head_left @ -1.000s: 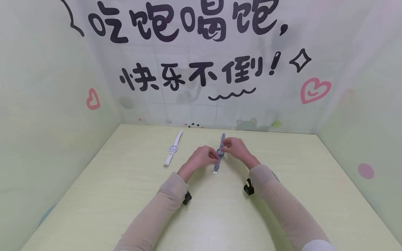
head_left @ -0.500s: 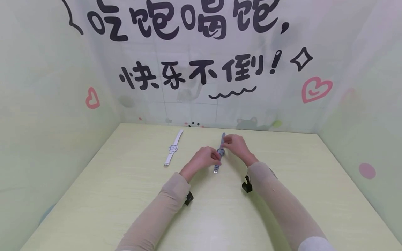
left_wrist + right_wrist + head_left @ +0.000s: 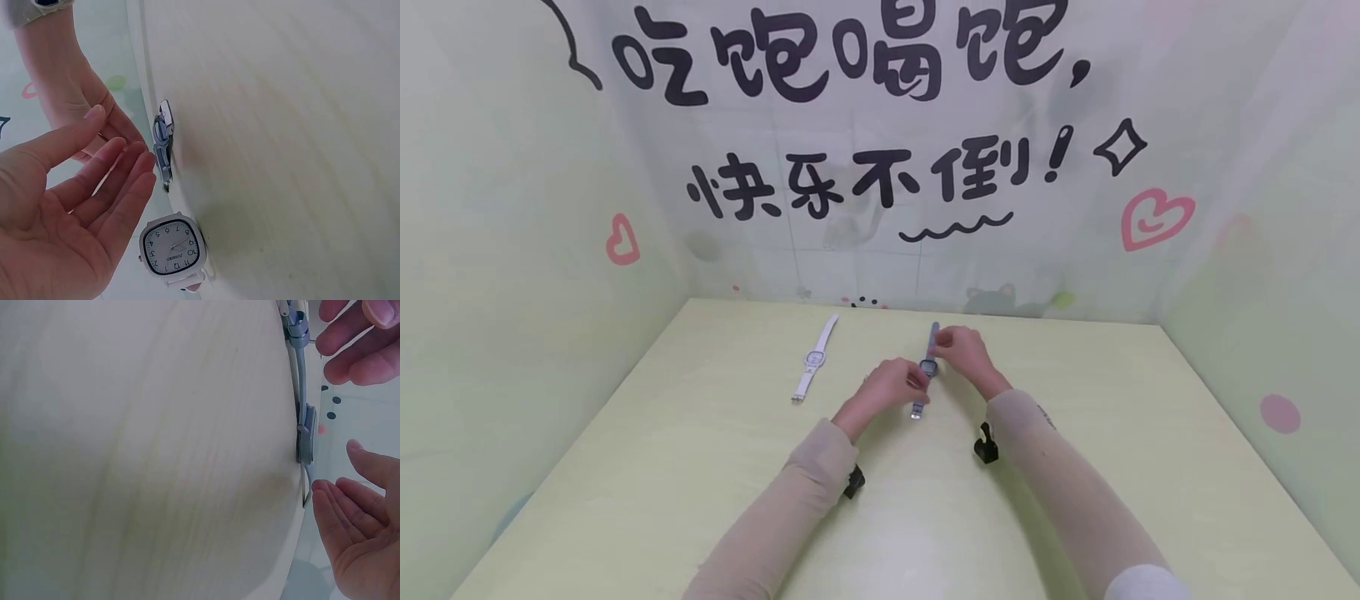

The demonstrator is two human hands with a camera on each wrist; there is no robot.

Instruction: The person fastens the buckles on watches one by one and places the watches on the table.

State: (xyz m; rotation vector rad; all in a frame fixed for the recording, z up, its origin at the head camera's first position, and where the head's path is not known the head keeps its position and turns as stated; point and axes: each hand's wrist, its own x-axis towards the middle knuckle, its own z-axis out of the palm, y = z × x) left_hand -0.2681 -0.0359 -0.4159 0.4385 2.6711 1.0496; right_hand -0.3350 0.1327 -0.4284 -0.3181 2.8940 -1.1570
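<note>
A blue-strapped wristwatch (image 3: 928, 368) lies stretched out on the table, buckle end toward me. Beside its lower strap is my left hand (image 3: 891, 383), thumb apart from loosely bent fingers. My right hand (image 3: 964, 352) is at the upper strap from the other side. In the right wrist view, this hand's fingertips (image 3: 319, 486) come close to the watch (image 3: 306, 437), thumb held away; whether they touch it I cannot tell. Neither hand grips the strap. A white wristwatch (image 3: 815, 359) lies flat to the left, its square dial (image 3: 172, 245) showing in the left wrist view.
The pale yellow table (image 3: 662, 467) has fabric walls on its left, right and far sides. Black lettering and a pink heart (image 3: 1157, 218) mark the back wall. A black mount (image 3: 987, 446) hangs under my right sleeve, another (image 3: 853, 481) under the left.
My left hand has shifted slightly right, its fingertips now nearer the blue watch's strap. My right hand stays almost in place. Both watches lie where they were.
</note>
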